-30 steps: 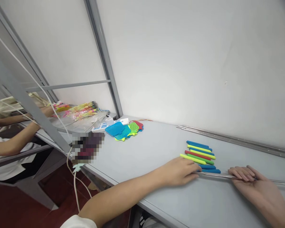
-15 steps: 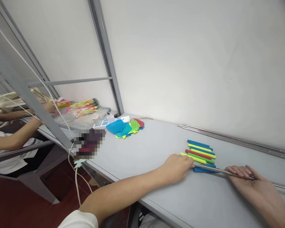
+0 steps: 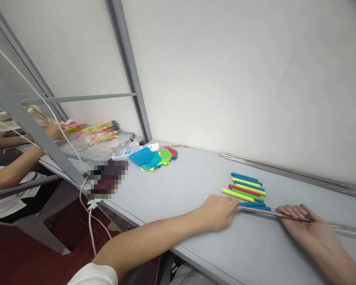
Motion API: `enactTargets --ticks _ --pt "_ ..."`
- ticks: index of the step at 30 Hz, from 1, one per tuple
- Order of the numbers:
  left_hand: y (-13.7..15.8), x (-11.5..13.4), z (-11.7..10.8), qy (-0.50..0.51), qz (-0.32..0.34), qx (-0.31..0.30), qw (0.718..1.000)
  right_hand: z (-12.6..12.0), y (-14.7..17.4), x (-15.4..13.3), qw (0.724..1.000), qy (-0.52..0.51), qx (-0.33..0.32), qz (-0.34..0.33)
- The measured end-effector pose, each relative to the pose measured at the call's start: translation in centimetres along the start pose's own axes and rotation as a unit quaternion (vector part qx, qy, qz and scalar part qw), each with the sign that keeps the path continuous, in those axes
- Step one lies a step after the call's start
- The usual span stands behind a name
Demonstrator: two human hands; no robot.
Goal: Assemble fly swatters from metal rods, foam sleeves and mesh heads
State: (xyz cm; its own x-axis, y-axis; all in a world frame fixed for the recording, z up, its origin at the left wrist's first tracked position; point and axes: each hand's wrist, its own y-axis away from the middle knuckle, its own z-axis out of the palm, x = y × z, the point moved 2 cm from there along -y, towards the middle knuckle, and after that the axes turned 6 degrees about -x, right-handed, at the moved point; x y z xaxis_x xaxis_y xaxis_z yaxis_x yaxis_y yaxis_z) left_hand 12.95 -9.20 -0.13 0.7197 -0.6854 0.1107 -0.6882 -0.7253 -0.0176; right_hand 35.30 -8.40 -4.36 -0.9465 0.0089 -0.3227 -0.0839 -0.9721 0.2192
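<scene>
My left hand (image 3: pixel 220 212) is closed at the left end of a thin metal rod (image 3: pixel 262 211), its fingertips around that end. Farther right, my right hand (image 3: pixel 307 223) lies palm up with its fingers curled over the rod, which runs on past it toward the right edge. Just behind the rod, close to my left hand, lie blue plastic tubes (image 3: pixel 255 204). Beyond them several more slim tubes lie side by side: a yellow tube (image 3: pixel 238 195), a green one (image 3: pixel 249 195), a red one (image 3: pixel 245 190) and others in blue and yellow.
Metal rods (image 3: pixel 284 174) lie along the wall. Fly swatter heads (image 3: pixel 142 156) in blue, green and red are piled by a white power strip (image 3: pixel 126 153). Left of a grey metal frame (image 3: pixel 133 79), another person's arms (image 3: pixel 20 166) reach toward bagged colourful items (image 3: pixel 101 132).
The view has shifted slightly. The rod has moved a little toward me, so more of the blue tubes behind it shows. Both hands keep their hold.
</scene>
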Motion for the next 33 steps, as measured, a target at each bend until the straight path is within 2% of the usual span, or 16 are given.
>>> enactTargets --ticks 6,19,33 --pt "0.05 -0.15 0.14 0.02 0.001 -0.005 1.0 -0.08 -0.11 0.04 1.0 0.013 -0.016 -0.015" --pt "0.27 0.09 -0.39 0.015 0.01 0.022 1.0 0.23 0.03 0.09 1.0 0.009 0.008 -0.015" --pt "-0.23 -0.1 -0.1 -0.001 -0.011 0.005 1.0 0.31 0.0 0.21 1.0 0.002 0.018 -0.01"
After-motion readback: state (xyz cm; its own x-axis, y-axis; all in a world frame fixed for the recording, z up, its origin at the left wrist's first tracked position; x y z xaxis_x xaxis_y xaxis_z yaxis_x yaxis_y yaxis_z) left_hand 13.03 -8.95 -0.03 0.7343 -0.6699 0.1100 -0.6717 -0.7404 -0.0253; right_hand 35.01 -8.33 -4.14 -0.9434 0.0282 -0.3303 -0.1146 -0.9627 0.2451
